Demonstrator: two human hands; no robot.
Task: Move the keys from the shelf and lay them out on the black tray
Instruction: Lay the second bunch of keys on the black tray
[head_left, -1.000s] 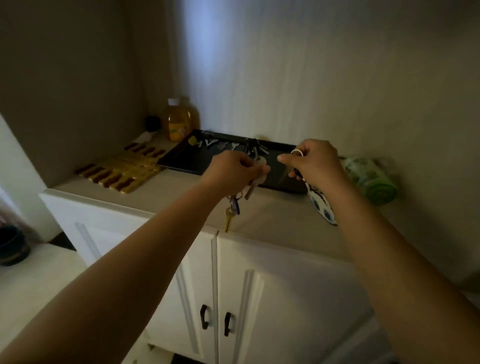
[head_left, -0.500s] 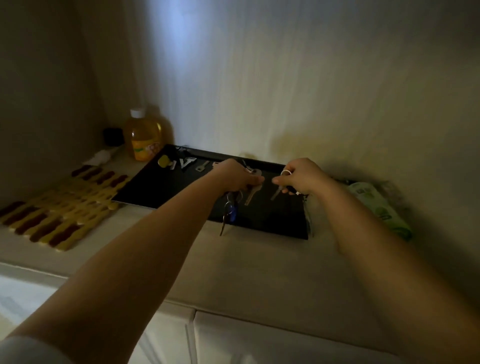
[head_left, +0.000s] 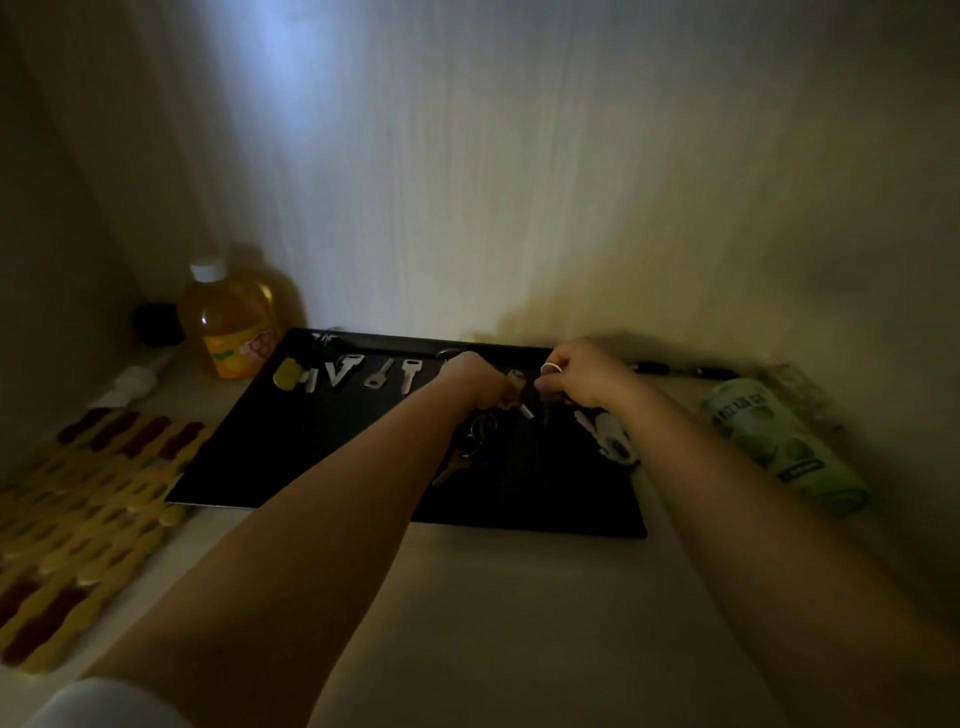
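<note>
The black tray (head_left: 311, 457) lies on the counter against the back wall. Several silver keys (head_left: 408, 375) and a yellow tag (head_left: 287, 373) are laid in a row along its far edge. My left hand (head_left: 475, 382) hovers over the middle of the tray, closed on a key bunch (head_left: 475, 436) whose rings and brass key hang down onto the tray. My right hand (head_left: 584, 376) is just to the right, pinching a silver key (head_left: 524, 408) of the same bunch, a white ring on one finger. A black-and-white fob (head_left: 615, 441) hangs under my right wrist.
An orange juice bottle (head_left: 231, 325) stands left of the tray at the wall, a dark small jar (head_left: 156, 325) beside it. A yellow and red slatted mat (head_left: 88, 499) lies at the left. A green wipes pack (head_left: 779, 441) lies to the right, a black pen (head_left: 680, 370) behind it.
The view has moved closer and lower over the counter. Both hands have gone forward, from the counter's front edge to over the tray, and the hanging keys now rest on the tray.
</note>
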